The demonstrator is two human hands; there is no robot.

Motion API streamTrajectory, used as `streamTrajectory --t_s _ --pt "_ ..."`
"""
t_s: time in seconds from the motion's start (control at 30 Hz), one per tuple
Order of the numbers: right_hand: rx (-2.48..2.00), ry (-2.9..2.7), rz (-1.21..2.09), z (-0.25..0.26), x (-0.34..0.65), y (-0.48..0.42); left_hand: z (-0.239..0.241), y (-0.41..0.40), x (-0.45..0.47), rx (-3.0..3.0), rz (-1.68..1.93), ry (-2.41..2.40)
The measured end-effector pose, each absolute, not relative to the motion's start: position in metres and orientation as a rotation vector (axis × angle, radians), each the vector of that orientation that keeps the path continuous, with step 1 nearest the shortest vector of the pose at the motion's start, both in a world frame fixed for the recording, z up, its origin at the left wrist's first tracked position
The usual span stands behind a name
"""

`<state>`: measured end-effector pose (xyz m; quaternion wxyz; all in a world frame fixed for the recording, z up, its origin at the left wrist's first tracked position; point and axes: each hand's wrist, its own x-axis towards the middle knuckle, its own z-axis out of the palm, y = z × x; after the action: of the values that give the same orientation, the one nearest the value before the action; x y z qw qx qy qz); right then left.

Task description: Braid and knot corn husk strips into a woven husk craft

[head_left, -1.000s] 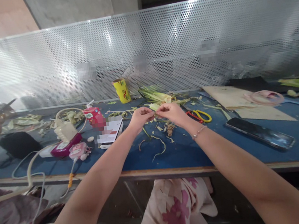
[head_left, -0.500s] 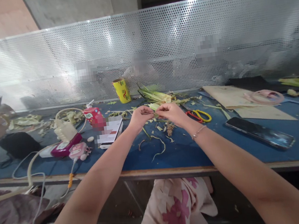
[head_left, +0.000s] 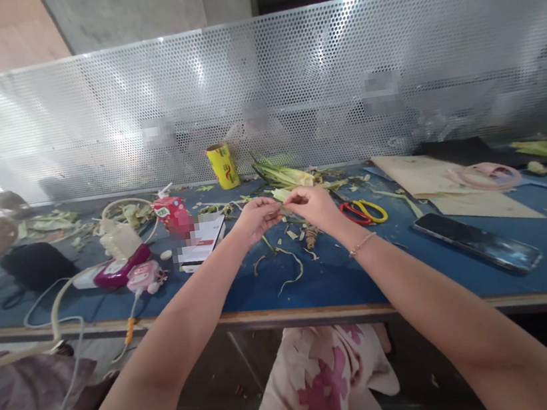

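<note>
While both sets of fingers point(head_left: 271, 210) pinch shut on a short leaf strip point(head_left: 283, 212), it runs crosswise from the left hand point(head_left: 254, 218) to the right hand point(head_left: 314, 205), each equally near it, just left of the scissors point(head_left: 365, 212), above the scrap-strewn worktop point(head_left: 343, 276).

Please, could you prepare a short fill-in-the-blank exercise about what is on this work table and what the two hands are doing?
1. The left hand and the right hand pinch a thin plant strip between them above the table, whose top is ____ in colour.
2. The scissors lying beside the right hand have one red handle and one ____ handle.
3. A thin bracelet is worn on the ____ wrist.

Missing words: blue; yellow; right.
</note>
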<state>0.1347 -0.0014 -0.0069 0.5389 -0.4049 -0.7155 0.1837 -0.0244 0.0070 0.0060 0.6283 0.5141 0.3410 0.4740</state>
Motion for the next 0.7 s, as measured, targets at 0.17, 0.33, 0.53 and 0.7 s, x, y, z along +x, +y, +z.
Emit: streamTrajectory --t_s 0.17,0.33,0.53,0.7 --pt "-0.906 -1.735 0.33 -0.0083 0.1309 -0.0036 0.0063 0.0102 -0.0257 1.165 1.11 0.76" --pt "-0.946 -1.737 0.405 -0.0108 0.1311 -0.0021 0.0054 0.0111 -0.0249 1.232 1.219 0.702" --pt "-0.973 -1.663 0.569 -0.0084 0.132 -0.0022 0.0049 0.0086 -0.0229 1.268 1.215 0.714" --pt "-0.996 -1.665 0.521 -0.0064 0.132 -0.0044 0.0037 0.0095 -0.0229 1.264 1.168 0.761"
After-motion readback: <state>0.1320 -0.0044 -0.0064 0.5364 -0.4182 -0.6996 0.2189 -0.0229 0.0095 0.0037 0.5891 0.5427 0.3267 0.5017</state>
